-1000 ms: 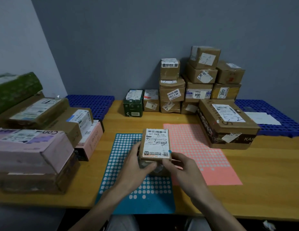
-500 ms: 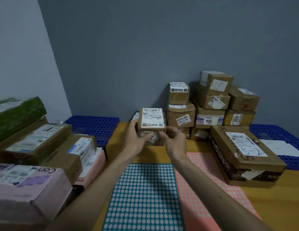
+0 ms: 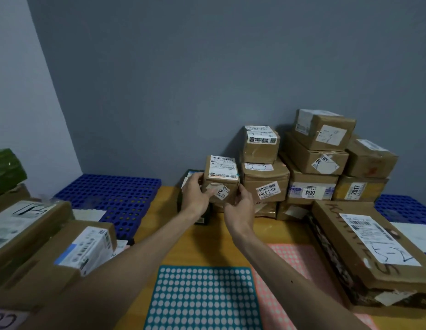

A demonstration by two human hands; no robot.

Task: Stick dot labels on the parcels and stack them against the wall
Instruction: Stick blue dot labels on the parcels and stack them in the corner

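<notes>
Left hand (image 3: 197, 191) and right hand (image 3: 240, 206) grip a small parcel (image 3: 221, 179) (teal dot at its edge) beside the wall stack (image 3: 314, 163); the left-side parcels (image 3: 52, 246) likely remain to do

A parcel-sorting room: labelled cardboard parcels (image 3: 311, 163) stacked against a grey wall (image 3: 207, 79), dot-sticker sheets (image 3: 204, 298) on a wooden surface (image 3: 207, 244).

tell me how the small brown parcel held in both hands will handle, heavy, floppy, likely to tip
The small parcel is probably light: the left hand and right hand hold it by fingers at its sides. Its square edges suggest stiff cardboard, though the front looks creased. Flat-sided and boxy, it should sit steady, not roll.
</notes>
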